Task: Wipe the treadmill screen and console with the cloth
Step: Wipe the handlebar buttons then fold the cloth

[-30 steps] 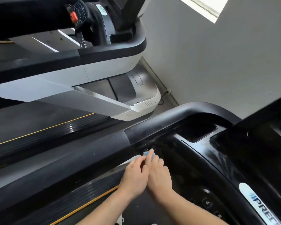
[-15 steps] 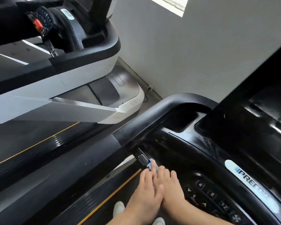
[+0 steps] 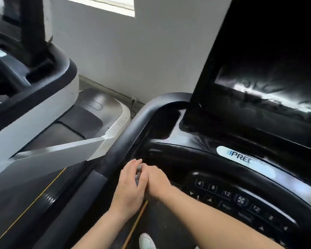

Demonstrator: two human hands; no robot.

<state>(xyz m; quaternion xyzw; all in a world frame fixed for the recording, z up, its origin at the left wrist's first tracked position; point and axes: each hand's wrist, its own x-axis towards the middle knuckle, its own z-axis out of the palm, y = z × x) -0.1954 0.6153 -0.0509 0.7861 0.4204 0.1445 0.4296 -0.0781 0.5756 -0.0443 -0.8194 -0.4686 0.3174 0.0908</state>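
Observation:
My left hand [image 3: 128, 190] and my right hand [image 3: 157, 180] are pressed together at the left edge of the black treadmill console [image 3: 196, 159]. A small grey-blue cloth [image 3: 138, 172] shows as a thin strip between the two hands, and most of it is hidden. The hands hover beside the console's curved black handrail [image 3: 133, 130]. The dark treadmill screen [image 3: 269, 72] stands upright at the right, with streaky reflections. A keypad [image 3: 226, 194] with numbered buttons lies just right of my right forearm.
A second treadmill with a white and black frame [image 3: 43, 108] stands to the left, its white arm [image 3: 61, 150] reaching close to the handrail. A grey wall [image 3: 133, 60] is behind. My white shoe [image 3: 145, 241] is on the belt below.
The view has swung right and up, bringing the screen into sight. My joined hands have shifted from the handrail's end toward the console, and less of the cloth shows.

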